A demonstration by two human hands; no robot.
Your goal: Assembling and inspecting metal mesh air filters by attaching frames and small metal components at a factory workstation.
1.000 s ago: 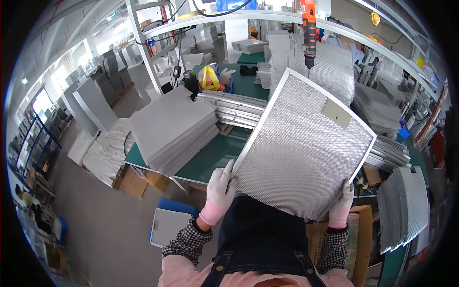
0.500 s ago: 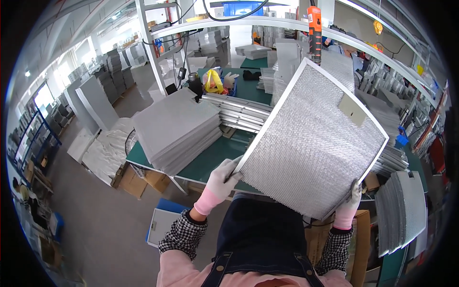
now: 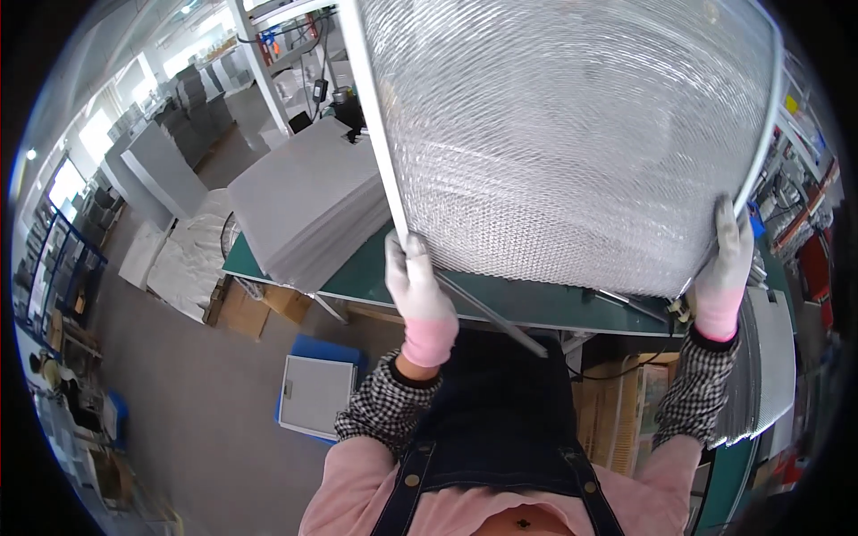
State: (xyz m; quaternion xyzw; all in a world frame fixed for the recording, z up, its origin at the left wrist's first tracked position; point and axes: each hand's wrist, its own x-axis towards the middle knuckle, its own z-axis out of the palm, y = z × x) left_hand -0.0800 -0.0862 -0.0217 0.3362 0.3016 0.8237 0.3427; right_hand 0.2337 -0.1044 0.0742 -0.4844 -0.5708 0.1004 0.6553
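A large silver mesh filter panel [image 3: 572,152] stands raised in front of me, edged by thin pale metal rails on its left and right sides. My left hand [image 3: 417,286], in a white and pink glove, is closed on its lower left corner. At the lower right corner, my right hand [image 3: 726,259] grips the frame edge with its fingers along the rail. A thin metal strip [image 3: 492,314] slants from beside my left hand toward my apron; whether it is attached to the panel I cannot tell. The panel's upper edge is out of view.
The green table [image 3: 545,302] runs beneath the panel, with a stack of grey panels [image 3: 304,196] on its left. Curved mesh sheets [image 3: 769,366] are stacked at the right. A framed panel [image 3: 317,395] lies on something blue on the floor; a cardboard box [image 3: 608,411] sits below.
The panel has risen and come closer, now filling the upper view. Both my hands have moved up, the right one also rightward. The slanting metal strip has come into sight.
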